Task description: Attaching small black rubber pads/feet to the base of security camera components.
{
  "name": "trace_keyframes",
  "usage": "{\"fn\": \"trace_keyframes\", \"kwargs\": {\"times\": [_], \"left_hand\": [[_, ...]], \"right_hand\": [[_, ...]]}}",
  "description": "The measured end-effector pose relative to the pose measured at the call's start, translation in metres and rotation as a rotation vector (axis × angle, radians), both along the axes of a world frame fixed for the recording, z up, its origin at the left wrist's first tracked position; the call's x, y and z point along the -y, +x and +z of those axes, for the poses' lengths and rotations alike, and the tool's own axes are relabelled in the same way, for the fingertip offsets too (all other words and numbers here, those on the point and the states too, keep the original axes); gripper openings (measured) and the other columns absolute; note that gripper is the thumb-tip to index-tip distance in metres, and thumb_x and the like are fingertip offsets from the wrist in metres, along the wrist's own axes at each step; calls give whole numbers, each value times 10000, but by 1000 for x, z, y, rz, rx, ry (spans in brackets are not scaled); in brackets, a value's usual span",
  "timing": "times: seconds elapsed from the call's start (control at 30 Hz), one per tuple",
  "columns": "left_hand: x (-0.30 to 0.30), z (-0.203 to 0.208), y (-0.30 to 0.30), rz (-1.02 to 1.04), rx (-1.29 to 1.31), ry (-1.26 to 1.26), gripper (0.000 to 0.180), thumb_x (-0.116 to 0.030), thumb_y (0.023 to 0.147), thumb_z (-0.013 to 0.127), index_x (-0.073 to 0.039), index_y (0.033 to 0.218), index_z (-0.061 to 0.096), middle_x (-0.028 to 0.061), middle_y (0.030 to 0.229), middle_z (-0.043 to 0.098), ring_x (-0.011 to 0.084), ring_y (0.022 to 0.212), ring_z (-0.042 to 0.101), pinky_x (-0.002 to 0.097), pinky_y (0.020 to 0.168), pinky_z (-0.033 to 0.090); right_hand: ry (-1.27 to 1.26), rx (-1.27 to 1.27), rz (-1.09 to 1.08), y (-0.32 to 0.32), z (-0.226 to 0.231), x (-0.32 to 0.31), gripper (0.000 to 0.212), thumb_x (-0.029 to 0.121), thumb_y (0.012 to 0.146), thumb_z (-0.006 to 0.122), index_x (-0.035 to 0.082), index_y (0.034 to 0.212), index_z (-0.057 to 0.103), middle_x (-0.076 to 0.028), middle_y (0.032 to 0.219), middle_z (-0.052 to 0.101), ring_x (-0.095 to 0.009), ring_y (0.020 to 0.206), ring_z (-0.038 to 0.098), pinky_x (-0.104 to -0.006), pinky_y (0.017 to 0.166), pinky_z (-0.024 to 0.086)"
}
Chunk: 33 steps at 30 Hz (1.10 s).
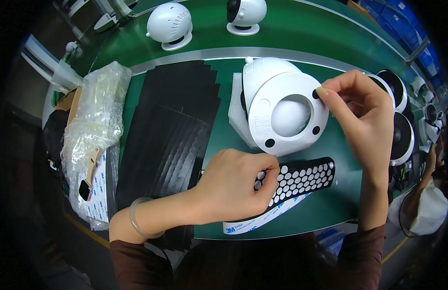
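A white round-bodied device [265, 70] lies tipped on the bench, its flat ring-shaped base [262, 108] facing me. Three black round pads [270, 143] sit on that base. My right hand [366, 113] is closed on the base's right rim, thumb tip at the upper right pad. Below the device, my left hand [236, 188] pinches at a black sheet of round adhesive pads [306, 176], with white circles showing where pads are gone or backing shows; I cannot tell which. Its fingertips partly hide the sheet's left end. A white printed backing strip [262, 220] lies beneath.
A stack of black sheets [166, 130] lies to the left, beside a bubble-wrapped bundle [95, 106]. White foam [237, 113] is behind the device. Two white devices [169, 24] stand on the far green ledge [209, 29]. More white-and-black devices [403, 137] crowd the right.
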State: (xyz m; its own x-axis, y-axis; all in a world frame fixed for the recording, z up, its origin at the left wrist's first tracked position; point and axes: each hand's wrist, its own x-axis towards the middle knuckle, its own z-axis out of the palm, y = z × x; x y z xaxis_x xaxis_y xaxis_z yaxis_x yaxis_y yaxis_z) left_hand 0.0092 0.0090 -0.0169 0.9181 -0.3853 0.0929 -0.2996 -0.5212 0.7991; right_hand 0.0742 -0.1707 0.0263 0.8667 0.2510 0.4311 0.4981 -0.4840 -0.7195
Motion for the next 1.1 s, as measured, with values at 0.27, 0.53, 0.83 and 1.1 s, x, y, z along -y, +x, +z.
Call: {"fn": "trace_keyframes", "kwargs": {"times": [0.27, 0.53, 0.83, 1.1], "left_hand": [[3, 1, -4, -48, 20, 18, 74, -51, 691, 555, -7, 727, 601, 113, 640, 606, 228, 576, 618, 262, 529, 465], [7, -10, -3, -114, -7, 5, 54, -59, 697, 553, -34, 705, 600, 93, 607, 600, 225, 513, 593, 275, 474, 442], [10, -30, -4, -155, 13, 9, 97, -135, 720, 535, -73, 738, 607, 95, 488, 539, 249, 425, 541, 337, 429, 429], [9, -35, -2, -221, -158, 60, 109, -134, 701, 497, -55, 660, 558, 134, 520, 552, 309, 467, 547, 410, 508, 459]], "right_hand": [[108, -237, 101, 21, 16, 12, 214, 173, 820, 528, 21, 969, 509, -61, 729, 627, -94, 642, 596, -160, 553, 420], [-154, 317, 215, 68, 34, -22, 254, 189, 790, 595, 18, 978, 587, -83, 870, 635, -155, 827, 611, -248, 724, 467], [-695, 278, 243, 173, 12, -140, 853, 437, 621, 722, 45, 1275, 339, -236, 1111, 518, -359, 1009, 523, -385, 874, 423], [-655, 169, 118, 233, -14, -173, 1041, 499, 437, 755, 61, 1270, 308, -286, 1122, 462, -395, 995, 512, -410, 863, 423]]}}
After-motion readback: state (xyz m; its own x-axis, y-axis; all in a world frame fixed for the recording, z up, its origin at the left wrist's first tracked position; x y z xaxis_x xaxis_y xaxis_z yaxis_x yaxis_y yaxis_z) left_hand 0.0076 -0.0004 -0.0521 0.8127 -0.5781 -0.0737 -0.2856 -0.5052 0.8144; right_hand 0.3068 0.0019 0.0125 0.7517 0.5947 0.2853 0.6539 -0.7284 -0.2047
